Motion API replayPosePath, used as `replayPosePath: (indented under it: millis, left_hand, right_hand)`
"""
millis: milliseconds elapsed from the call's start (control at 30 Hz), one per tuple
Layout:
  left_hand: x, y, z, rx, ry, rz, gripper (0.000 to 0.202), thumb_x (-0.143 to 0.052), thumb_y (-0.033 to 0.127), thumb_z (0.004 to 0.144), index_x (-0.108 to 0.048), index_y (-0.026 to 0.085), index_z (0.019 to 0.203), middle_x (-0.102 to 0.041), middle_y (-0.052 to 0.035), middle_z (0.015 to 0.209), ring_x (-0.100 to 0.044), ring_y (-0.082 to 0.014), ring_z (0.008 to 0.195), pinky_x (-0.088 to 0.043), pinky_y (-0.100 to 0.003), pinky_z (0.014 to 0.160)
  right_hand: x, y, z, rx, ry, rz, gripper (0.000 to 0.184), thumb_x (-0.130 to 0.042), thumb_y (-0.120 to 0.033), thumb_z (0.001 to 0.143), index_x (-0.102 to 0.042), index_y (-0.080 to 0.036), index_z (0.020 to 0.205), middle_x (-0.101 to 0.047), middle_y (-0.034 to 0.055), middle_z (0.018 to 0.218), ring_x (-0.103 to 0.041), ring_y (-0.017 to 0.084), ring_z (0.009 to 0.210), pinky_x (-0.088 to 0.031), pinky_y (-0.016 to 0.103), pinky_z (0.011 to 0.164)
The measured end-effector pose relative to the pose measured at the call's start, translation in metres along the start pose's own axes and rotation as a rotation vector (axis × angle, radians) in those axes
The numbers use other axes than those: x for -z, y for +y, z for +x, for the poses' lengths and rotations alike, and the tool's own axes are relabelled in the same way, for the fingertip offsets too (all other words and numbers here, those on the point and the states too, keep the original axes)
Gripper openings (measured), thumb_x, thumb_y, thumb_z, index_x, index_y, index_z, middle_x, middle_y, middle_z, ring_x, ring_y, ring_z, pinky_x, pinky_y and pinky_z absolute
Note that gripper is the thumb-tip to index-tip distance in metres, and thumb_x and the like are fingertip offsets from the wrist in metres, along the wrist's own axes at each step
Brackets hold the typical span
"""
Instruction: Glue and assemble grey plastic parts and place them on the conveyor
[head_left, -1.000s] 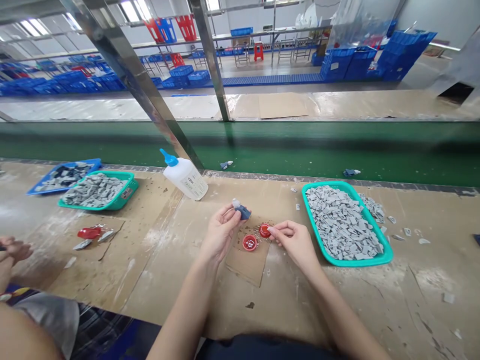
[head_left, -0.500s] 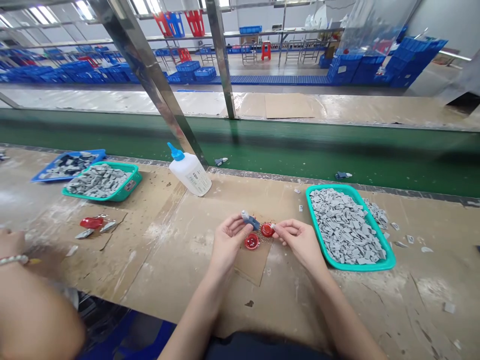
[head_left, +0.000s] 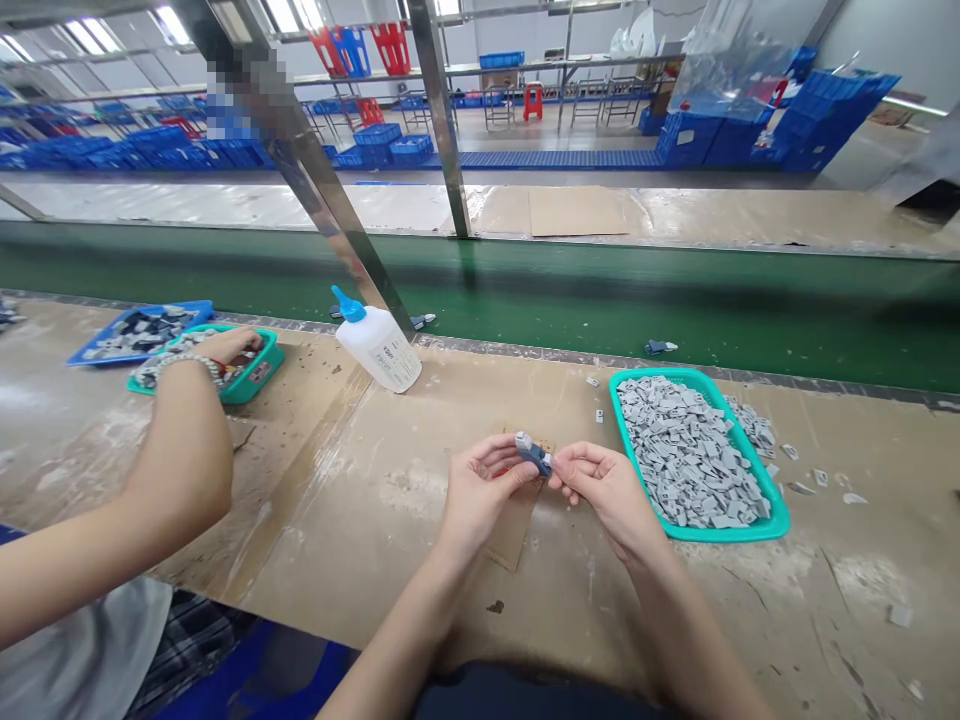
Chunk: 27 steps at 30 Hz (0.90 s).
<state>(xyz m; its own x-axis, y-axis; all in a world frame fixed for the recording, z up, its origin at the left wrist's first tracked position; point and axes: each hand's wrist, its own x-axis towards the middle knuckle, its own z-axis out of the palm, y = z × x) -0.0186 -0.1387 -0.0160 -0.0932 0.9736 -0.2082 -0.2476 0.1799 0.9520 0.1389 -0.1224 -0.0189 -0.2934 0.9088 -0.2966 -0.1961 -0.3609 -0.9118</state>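
My left hand (head_left: 480, 490) and my right hand (head_left: 604, 490) meet above a cardboard scrap (head_left: 514, 535) on the bench. Between their fingertips is a small blue-grey plastic part with a white tip (head_left: 534, 454), and both hands pinch it. The red caps seen earlier on the cardboard are almost entirely hidden behind my hands. To the right of my right hand stands a teal tray (head_left: 739, 528) heaped with grey pieces. A white glue bottle with a blue nozzle (head_left: 379, 350) stands farther ahead on the left.
A co-worker's hand (head_left: 229, 347) reaches into a second teal tray (head_left: 259, 375), beside a blue tray (head_left: 101, 355). Loose grey pieces lie right of my tray. Beyond the bench runs a green conveyor belt (head_left: 525, 290), with small parts on it.
My hands have come together, and the blue-grey part has moved right, over the red caps. The co-worker's arm has swung in and reached the left teal tray.
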Motion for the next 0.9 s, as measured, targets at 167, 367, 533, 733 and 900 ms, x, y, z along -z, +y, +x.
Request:
replayPosePath:
  millis: [167, 367, 533, 733, 900]
  left_hand:
    - [-0.002, -0.003, -0.002, -0.001, 0.024, 0.071, 0.025, -0.078, 0.02, 0.063, -0.071, 0.016, 0.086, -0.073, -0.0078, 0.091, -0.068, -0.0214, 0.085, -0.054, -0.032, 0.08]
    - [-0.009, -0.002, -0.001, -0.012, -0.088, 0.089, 0.024, -0.075, 0.021, 0.066, -0.073, 0.014, 0.089, -0.072, -0.0091, 0.095, -0.068, -0.0236, 0.085, -0.056, -0.034, 0.076]
    - [-0.011, 0.01, 0.008, 0.013, -0.23, 0.122, 0.036, -0.078, 0.019, 0.063, -0.071, 0.015, 0.098, -0.072, -0.0098, 0.096, -0.067, -0.0253, 0.091, -0.054, -0.035, 0.081]
    - [-0.022, 0.028, 0.018, 0.084, -0.431, 0.115, 0.038, -0.071, 0.026, 0.072, -0.066, 0.017, 0.109, -0.068, -0.0105, 0.108, -0.062, -0.0256, 0.102, -0.049, -0.039, 0.09]
    - [-0.027, 0.026, 0.036, 0.042, -0.473, 0.108, 0.043, -0.064, 0.032, 0.079, -0.058, 0.019, 0.12, -0.063, -0.0115, 0.113, -0.058, -0.0242, 0.107, -0.045, -0.036, 0.093]
  right_hand:
    - [0.004, -0.001, 0.002, -0.05, -0.017, -0.067, 0.033, -0.072, -0.044, 0.069, -0.056, -0.017, 0.079, -0.069, 0.0041, 0.062, -0.05, 0.009, 0.051, -0.039, 0.02, 0.049]
    - [0.013, 0.002, 0.003, -0.144, -0.053, -0.108, 0.041, -0.072, -0.047, 0.068, -0.049, -0.019, 0.086, -0.063, -0.0014, 0.049, -0.047, 0.009, 0.043, -0.035, 0.019, 0.043]
    - [0.013, -0.001, -0.001, -0.047, 0.004, -0.044, 0.038, -0.072, -0.046, 0.068, -0.049, -0.021, 0.084, -0.062, -0.0027, 0.051, -0.048, 0.01, 0.045, -0.035, 0.02, 0.044]
    - [0.005, -0.013, 0.001, 0.163, 0.133, -0.053, 0.035, -0.071, -0.048, 0.068, -0.05, -0.021, 0.07, -0.06, -0.0019, 0.054, -0.055, 0.013, 0.052, -0.038, 0.023, 0.049]
    - [0.04, -0.02, 0.007, 0.322, 0.424, -0.402, 0.035, -0.051, -0.055, 0.082, -0.059, -0.021, 0.082, -0.066, 0.0054, 0.073, -0.06, 0.02, 0.069, -0.043, 0.03, 0.063]
